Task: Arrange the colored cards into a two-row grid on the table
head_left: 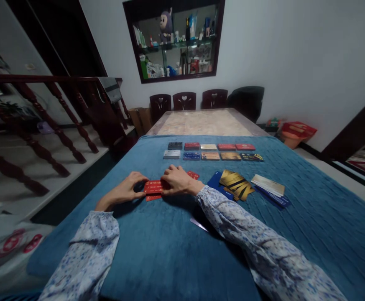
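Red cards (153, 187) with pale print lie between my two hands, close above the blue cloth; one card pokes out below the others. My left hand (126, 189) grips their left edge between thumb and fingers. On the right end, my right hand (177, 180) is closed over the same cards, its fingers partly hiding them. Just beyond my right wrist another red card (193, 174) shows. To the right lie fanned gold-and-black cards (236, 184) on blue cards (215, 182), and beside them a bundle of pale cards (268, 185) over dark blue ones (281, 200).
Two rows of small card stacks, including a white one (171, 154) and a red one (245, 147), stand farther back on the blue cloth (157, 259). A thin pale strip (199, 225) lies near my right forearm. Chairs (184, 101) stand behind the table; a railing (44, 79) runs left.
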Motion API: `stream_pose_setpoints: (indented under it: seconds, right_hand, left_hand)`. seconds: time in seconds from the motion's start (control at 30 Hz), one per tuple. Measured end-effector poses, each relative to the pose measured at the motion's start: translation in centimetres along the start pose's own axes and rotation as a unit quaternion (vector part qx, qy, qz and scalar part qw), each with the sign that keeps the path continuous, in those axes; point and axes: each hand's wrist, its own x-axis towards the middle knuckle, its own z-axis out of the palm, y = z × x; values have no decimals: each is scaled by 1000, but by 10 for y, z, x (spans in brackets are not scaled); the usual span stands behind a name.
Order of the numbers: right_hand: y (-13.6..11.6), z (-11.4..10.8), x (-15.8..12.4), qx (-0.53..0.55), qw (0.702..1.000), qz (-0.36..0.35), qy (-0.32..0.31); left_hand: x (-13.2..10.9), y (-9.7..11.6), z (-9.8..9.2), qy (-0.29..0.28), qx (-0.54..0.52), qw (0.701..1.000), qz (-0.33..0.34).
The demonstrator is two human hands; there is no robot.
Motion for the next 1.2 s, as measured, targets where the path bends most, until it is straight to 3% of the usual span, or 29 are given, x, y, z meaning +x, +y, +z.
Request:
stream_pose_setpoints:
  seconds: [0.6, 1.0, 1.2]
  right_hand:
    - [20, -4, -15, -14, 999, 32, 10]
    - [45, -6, -41, -32, 998, 49, 18]
    - [61, -15, -57, -34, 997, 71, -11]
  left_hand:
    - [21, 17, 15, 14, 41, 999, 10]
    - [55, 42, 24, -13, 95, 994, 44]
    - [80, 56, 26, -14, 129, 989, 75]
